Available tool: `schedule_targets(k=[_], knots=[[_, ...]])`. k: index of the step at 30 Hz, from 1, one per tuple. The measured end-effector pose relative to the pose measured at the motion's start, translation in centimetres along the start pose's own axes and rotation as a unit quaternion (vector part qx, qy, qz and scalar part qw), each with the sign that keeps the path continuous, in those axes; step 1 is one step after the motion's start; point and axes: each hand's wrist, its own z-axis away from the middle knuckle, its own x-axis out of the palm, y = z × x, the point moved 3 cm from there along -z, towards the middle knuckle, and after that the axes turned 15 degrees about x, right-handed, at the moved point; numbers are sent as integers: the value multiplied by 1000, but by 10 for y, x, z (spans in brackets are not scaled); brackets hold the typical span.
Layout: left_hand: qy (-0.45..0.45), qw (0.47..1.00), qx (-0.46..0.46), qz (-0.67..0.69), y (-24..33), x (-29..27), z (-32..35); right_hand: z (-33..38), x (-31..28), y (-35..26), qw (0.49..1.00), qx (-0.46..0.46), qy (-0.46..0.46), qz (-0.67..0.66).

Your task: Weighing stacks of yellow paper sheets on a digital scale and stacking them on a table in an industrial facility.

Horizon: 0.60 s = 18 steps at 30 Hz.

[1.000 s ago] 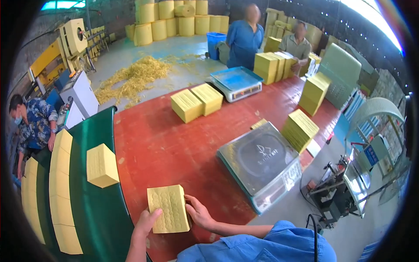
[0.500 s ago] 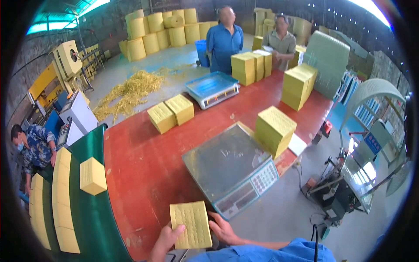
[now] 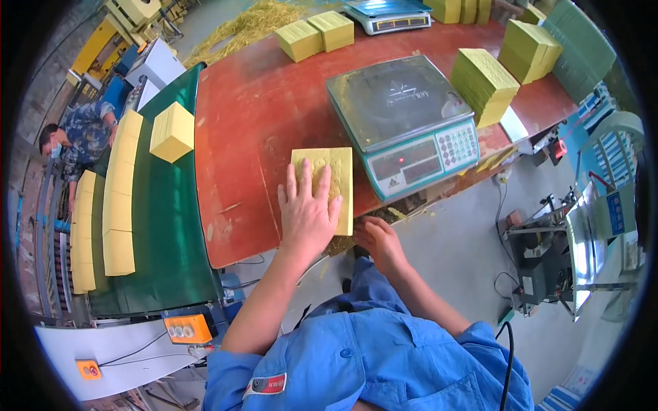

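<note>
A stack of yellow embossed paper [image 3: 340, 198] lies at the near edge of the red table, left of the scale. My left hand [image 3: 308, 205] rests flat on top of it, fingers spread and pointing away from me. By the stack's near right corner, just off the table edge, is my right hand [image 3: 381, 243] with its fingers curled. Whatever those fingers hold, if anything, is hidden. The scale [image 3: 394, 103] has a bare grey plate and a teal-edged front panel with a keypad and a small red light.
Taller yellow stacks [image 3: 483, 85] stand right of the scale. Two low stacks [image 3: 299, 40] and a second scale [image 3: 387, 20] are at the far side. On the left, a green conveyor [image 3: 164, 233] carries rows of yellow blocks [image 3: 120, 205]; a co-worker [image 3: 86, 140] bends beside it.
The view has tilted downward. My left hand has gone from gripping the stack's side to lying flat on its top. The stack now rests on the table edge; my right hand stays close by.
</note>
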Motion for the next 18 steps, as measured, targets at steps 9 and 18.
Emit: schedule_targets(k=[9, 18], knots=[[21, 999, 9, 29, 19, -2, 35, -9, -8, 23, 996, 28, -77, -25], [145, 906, -153, 367, 1, -42, 85, 80, 43, -49, 967, -8, -172, 190]])
